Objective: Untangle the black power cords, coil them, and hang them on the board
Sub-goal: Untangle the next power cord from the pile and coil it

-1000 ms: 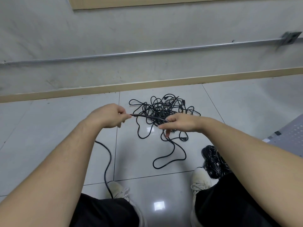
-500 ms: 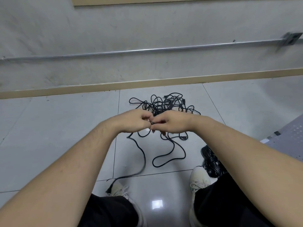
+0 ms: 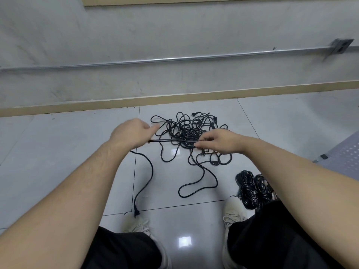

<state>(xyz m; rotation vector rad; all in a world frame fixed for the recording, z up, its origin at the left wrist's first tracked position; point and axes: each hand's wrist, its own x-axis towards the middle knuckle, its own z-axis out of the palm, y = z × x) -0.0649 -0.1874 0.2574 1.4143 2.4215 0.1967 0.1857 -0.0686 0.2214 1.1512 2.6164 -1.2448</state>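
Black power cord [image 3: 171,140] is stretched taut btwn both hands, just in front of the tangled pile [image 3: 191,129] on the floor tiles [image 3: 58,152]. Left hand [image 3: 132,133] is fisted round the cord, w/ a loose tail hanging down from it to a plug [image 3: 136,212] near the left shoe [image 3: 138,224]. Right hand [image 3: 218,141] pinches the cord at the near edge of the pile, fingers lightly curled.

Cord looks light, limp, rubbery: prob. grippy, not fragile, but snags easily since loops in the pile cross each other. Best held a short way back from a free end, feeding through a loose grip; don't yank. Two coiled bundles [image 3: 252,189] lie right of the pile, by the right shoe [image 3: 232,212].
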